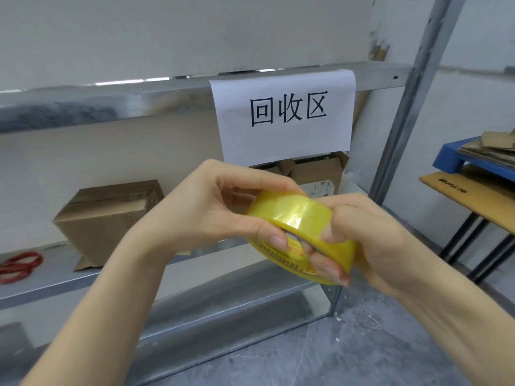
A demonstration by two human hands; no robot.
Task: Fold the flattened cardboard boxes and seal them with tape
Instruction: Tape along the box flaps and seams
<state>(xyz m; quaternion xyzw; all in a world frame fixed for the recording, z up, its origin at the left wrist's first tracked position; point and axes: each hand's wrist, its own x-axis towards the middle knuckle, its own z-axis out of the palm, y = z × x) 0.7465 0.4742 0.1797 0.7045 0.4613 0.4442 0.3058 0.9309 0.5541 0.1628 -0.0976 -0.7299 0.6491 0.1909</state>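
Note:
A roll of yellow packing tape (292, 215) is held in front of me with both hands, at mid-height before the metal shelf. My left hand (211, 207) grips its left side, fingers over the top rim and thumb on the lower edge. My right hand (370, 240) grips the right side, its thumb pressed on the outer tape surface and its fingers curled through the core. A folded, taped cardboard box (111, 215) lies tilted on the shelf to the left. Another cardboard box (317, 174) stands behind the tape, partly hidden by a paper sign.
A metal shelf rack (83, 107) fills the view, its upright post (404, 129) at the right. A white paper sign (284, 115) hangs from the upper beam. Red scissors (19, 266) lie on the shelf at far left. Flattened cardboard (498, 146) sits on a blue pallet (457, 154) over a small table at right.

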